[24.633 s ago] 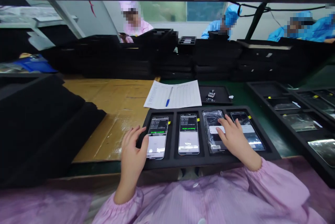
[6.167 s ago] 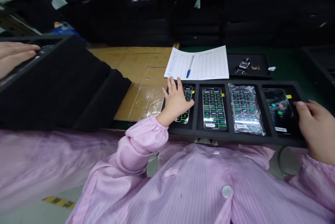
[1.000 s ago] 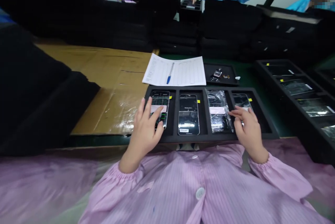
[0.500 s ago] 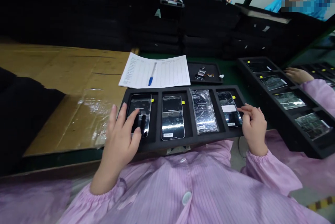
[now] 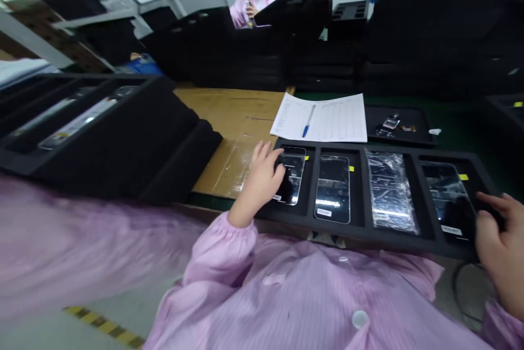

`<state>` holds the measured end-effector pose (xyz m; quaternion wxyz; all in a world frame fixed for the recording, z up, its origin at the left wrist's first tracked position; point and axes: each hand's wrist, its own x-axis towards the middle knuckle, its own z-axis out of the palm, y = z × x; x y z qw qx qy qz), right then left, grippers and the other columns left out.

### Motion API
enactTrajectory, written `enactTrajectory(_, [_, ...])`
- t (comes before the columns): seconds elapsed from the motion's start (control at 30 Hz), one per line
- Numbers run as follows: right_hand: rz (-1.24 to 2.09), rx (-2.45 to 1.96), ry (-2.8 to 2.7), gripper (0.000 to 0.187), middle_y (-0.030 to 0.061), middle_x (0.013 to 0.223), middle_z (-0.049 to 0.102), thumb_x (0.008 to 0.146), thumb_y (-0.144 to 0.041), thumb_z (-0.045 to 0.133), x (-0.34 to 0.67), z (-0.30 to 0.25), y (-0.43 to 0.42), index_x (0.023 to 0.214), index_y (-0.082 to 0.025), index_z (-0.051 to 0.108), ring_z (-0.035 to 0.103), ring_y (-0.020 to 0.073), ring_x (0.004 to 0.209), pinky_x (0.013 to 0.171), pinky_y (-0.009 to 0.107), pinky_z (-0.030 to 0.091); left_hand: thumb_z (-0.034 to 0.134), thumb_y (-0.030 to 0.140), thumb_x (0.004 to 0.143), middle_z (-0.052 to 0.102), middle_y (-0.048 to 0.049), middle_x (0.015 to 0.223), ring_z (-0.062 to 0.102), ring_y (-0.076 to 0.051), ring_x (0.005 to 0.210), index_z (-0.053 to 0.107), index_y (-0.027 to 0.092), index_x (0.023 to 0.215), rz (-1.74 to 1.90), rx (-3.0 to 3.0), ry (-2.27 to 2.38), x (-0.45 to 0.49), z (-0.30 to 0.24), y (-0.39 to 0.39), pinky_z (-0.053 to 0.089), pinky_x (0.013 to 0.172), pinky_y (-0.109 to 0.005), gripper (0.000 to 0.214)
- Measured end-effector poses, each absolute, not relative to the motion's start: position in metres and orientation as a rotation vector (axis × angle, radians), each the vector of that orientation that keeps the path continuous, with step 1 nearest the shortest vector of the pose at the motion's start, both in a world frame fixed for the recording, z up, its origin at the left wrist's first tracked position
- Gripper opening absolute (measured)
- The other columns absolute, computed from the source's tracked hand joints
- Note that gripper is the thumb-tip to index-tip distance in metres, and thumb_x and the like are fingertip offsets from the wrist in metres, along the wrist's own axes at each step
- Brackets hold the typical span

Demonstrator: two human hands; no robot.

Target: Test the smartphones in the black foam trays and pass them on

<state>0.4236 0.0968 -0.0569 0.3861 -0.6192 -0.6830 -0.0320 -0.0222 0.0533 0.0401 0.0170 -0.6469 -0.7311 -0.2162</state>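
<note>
Your left hand [image 5: 262,172] lies open and slightly curled, its fingertips [image 5: 279,165] on the upper left of a glossy black smartphone [image 5: 293,183] in the leftmost compartment of a black foam four-slot tray [image 5: 393,244], near the front edge of the bench [image 5: 454,118]. It isn't gripping the phone. Your right hand [image 5: 497,235], partly cut off by the frame, reaches in from the right with its fingers extended over the right edge of a second black smartphone [image 5: 446,200] in the rightmost compartment, also without closing around it. Between them sit a bare black smartphone [image 5: 332,189] and a phone sealed in a clear plastic bag [image 5: 391,191]. Each phone looks light, stiff and fragile, and its glass is likely slippery, so you'd do best to take it by its long side edges, not by the screen. The bagged one may slide more easily in your fingers. Behind the tray lie a white printed sheet [image 5: 323,118] with a blue-and-white ballpoint pen [image 5: 309,120], and to your left a raised black foam tray [image 5: 94,120] holds more phones.
</note>
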Motion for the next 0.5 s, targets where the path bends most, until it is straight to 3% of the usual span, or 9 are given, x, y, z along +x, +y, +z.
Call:
enactTrajectory(0.23, [-0.102, -1.583, -1.699, 0.035, 0.0173, 0.112, 0.072, 0.087, -0.036, 0.048, 0.426, -0.065, 0.099, 0.113, -0.027, 0.069, 0.064, 0.0398, 0.117, 0.082, 0.055, 0.054, 0.043, 0.021, 0.092, 0.051, -0.0181, 0.149, 0.032, -0.037, 0.148, 0.067, 0.014, 0.108, -0.386, -2.012, -2.287, -0.019, 0.039, 0.105, 0.035, 0.116, -0.063, 0.03])
enactTrajectory(0.5, [-0.065, -1.639, -1.72, 0.037, 0.0188, 0.118, 0.07, 0.086, -0.035, 0.047, 0.423, -0.059, 0.097, 0.113, -0.024, 0.069, 0.063, 0.0395, 0.118, 0.081, 0.053, 0.054, 0.038, 0.023, 0.096, 0.064, -0.0169, 0.133, 0.043, -0.031, 0.142, 0.07, 0.014, 0.093, -0.434, -2.039, -2.266, -0.021, 0.039, 0.109, 0.033, 0.12, -0.053, 0.034])
